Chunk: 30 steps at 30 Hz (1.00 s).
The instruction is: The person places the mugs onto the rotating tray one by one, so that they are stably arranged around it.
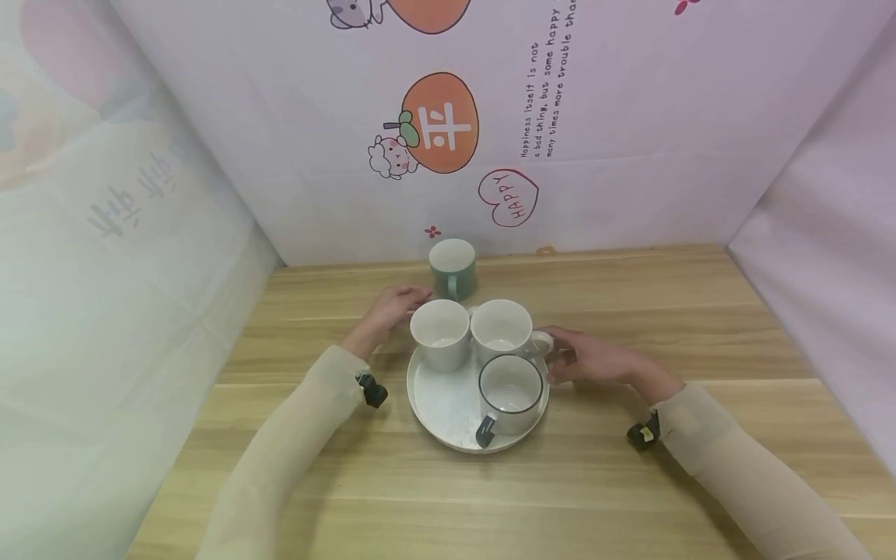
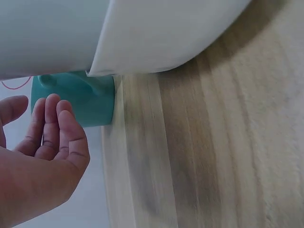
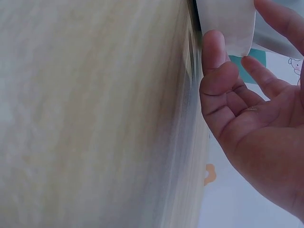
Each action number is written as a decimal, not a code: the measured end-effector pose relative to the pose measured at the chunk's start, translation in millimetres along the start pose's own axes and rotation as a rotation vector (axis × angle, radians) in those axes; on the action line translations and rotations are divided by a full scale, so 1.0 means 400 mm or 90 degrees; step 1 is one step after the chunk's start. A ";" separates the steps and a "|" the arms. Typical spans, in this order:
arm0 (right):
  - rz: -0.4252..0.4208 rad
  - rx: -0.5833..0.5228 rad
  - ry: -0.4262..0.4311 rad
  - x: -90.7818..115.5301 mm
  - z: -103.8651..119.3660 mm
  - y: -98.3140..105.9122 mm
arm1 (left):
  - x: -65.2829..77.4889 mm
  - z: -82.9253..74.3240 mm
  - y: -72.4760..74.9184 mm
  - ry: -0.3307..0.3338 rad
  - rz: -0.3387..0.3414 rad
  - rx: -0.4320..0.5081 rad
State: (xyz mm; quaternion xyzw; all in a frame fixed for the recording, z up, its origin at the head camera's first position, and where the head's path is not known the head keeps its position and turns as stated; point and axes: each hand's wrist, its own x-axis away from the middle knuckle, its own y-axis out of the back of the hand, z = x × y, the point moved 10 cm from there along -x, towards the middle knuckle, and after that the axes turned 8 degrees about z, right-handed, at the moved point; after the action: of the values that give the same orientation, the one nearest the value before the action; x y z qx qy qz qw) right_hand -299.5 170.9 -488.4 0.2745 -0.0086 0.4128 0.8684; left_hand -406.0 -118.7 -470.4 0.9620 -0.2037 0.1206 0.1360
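A round white tray point(image 1: 442, 412) holds three mugs: a plain white one point(image 1: 442, 350) at the left, a second white mug point(image 1: 501, 330) with its handle to the right, and a dark-rimmed white mug point(image 1: 514, 420) in front with a dark handle. My left hand point(image 1: 397, 307) is beside the left white mug, fingers loosely bent and holding nothing. Just beyond those fingers is a green mug point(image 2: 95, 102), upright on the table behind the tray. At the tray's right side, my right hand point(image 1: 588, 358) has its fingertips point(image 3: 213, 45) close to the tray wall and the second mug's handle.
The wooden table point(image 1: 630, 482) meets a printed cloth backdrop point(image 1: 616, 155) just behind the green mug. White cloth walls point(image 1: 140, 311) stand at left and right. A small dark camera point(image 1: 374, 393) is strapped to each wrist.
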 end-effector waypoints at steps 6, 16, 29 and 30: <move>0.001 -0.002 0.002 0.001 0.001 0.000 | -0.020 -0.005 -0.015 0.006 0.013 0.006; -0.002 0.010 -0.008 0.001 -0.001 0.002 | -0.041 -0.024 -0.029 0.006 0.028 -0.036; -0.002 0.016 -0.007 0.003 0.003 0.003 | -0.070 -0.036 -0.051 0.004 0.038 -0.054; -0.003 0.013 -0.007 0.003 0.002 0.003 | -0.072 -0.035 -0.054 0.008 0.040 -0.049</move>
State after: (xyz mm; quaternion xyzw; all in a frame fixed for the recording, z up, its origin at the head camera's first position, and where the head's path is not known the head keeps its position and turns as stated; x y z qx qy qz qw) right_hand -299.4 172.1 -486.9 0.2861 -0.0087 0.4096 0.8662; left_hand -424.9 -85.1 -470.1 0.9484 -0.2373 0.1230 0.1705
